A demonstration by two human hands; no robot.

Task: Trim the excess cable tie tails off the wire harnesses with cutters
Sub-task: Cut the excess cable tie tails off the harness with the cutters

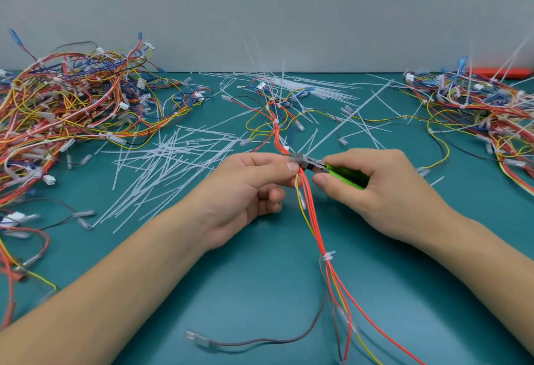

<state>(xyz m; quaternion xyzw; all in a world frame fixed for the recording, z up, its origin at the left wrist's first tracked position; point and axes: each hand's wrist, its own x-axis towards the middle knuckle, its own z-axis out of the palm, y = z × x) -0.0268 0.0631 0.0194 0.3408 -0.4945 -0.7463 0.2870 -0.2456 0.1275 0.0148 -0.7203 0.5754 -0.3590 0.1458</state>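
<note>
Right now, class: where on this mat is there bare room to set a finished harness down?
Bare green mat lies between the forearms, bordered by the grey wire, and at near right beyond the right hand. Crowded: harness piles at left and right, and the cut tails behind the left hand.
</note>
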